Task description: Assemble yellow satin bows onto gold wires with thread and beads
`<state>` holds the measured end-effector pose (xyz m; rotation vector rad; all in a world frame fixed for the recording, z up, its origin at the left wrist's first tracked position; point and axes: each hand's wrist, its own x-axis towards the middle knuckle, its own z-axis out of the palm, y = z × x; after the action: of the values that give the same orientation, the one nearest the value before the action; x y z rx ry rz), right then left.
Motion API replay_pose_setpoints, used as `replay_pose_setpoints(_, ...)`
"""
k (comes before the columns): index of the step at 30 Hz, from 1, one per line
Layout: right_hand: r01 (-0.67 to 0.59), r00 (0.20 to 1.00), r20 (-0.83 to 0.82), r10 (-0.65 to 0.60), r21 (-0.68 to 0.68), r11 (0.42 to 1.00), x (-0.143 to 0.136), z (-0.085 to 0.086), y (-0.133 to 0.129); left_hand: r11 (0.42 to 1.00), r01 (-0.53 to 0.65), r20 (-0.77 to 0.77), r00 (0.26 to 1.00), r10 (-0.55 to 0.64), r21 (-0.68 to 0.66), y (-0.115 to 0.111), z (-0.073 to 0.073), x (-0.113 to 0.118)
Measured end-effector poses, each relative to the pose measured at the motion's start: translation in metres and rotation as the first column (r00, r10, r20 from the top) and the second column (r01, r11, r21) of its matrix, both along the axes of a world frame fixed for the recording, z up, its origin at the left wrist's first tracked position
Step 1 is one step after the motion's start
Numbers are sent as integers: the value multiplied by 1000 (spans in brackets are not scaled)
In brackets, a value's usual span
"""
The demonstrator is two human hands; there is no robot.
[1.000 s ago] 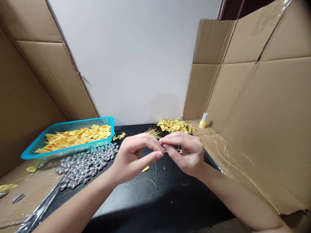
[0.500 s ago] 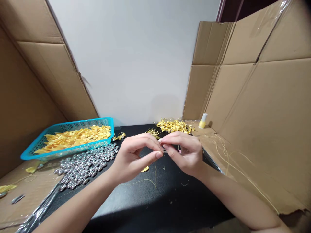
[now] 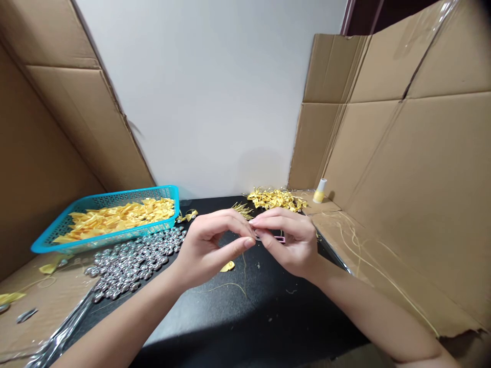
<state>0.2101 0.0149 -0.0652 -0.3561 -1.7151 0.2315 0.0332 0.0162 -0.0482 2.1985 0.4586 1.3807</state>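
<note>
My left hand [image 3: 215, 248] and my right hand [image 3: 293, 245] meet over the middle of the black tabletop [image 3: 238, 317], thumbs and fingertips pinched together. Whatever sits between the fingertips is too small and covered to make out. Behind my right thumb shows part of a pink loop-shaped piece [image 3: 282, 239], mostly hidden by the hand. Below my left thumb lies a yellow ribbon piece [image 3: 227, 266]. A thin yellowish thread [image 3: 244, 286] runs from under the hands down and off to the left; I cannot tell whether it is held.
A blue basket [image 3: 49, 237] of yellow ribbon pieces stands at left, beside a spread of shiny silver beads [image 3: 134, 260]. Behind my hands lie a heap of yellow bows [image 3: 276, 198] and gold wires [image 3: 242, 210]. A small bottle [image 3: 319, 191] stands right, near loose thread [image 3: 358, 250] and cardboard walls [image 3: 414, 168].
Both hands have shifted very slightly left, still pinched together. A bit more of the pink piece shows behind my right hand.
</note>
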Motion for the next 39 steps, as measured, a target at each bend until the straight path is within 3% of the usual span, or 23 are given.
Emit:
replay_pose_setpoints(5, -50, 999, -5, 50, -54, 997, 0, -4, 2, 999, 11, -8, 1000, -11, -41, 0, 3, -1)
replay_pose_setpoints(9, -153, 987, -96, 133, -258, 954, -4, -13, 7, 986, -8, -57, 998, -2, -164, 0, 5, -4)
replay_pose_setpoints(11, -251, 964, -184, 190, -409, 877, -7, -17, 10, 970, -41, -101, 995, 17, -241, 0, 6, -5)
replay_pose_setpoints(15, -464, 882, -386, 269, -615, 638, -14, -24, 17, 942, -102, -164, 985, 51, -319, 2, 8, -9)
replay_pose_setpoints(20, -616, 787, -568, 242, -704, 353, -20, -26, 18, 918, -130, -177, 982, 67, -375, 5, 7, -11)
replay_pose_setpoints(25, -684, 729, -656, 194, -702, 199, -21, -25, 15, 907, -141, -185, 980, 71, -397, 6, 5, -11)
replay_pose_setpoints(28, -700, 714, -676, 184, -694, 167, -20, -25, 15, 905, -149, -187, 979, 79, -398, 6, 5, -11)
replay_pose_setpoints(39, -705, 709, -683, 176, -694, 147, -19, -22, 14, 917, -211, -233, 963, 136, -338, 4, 7, -12)
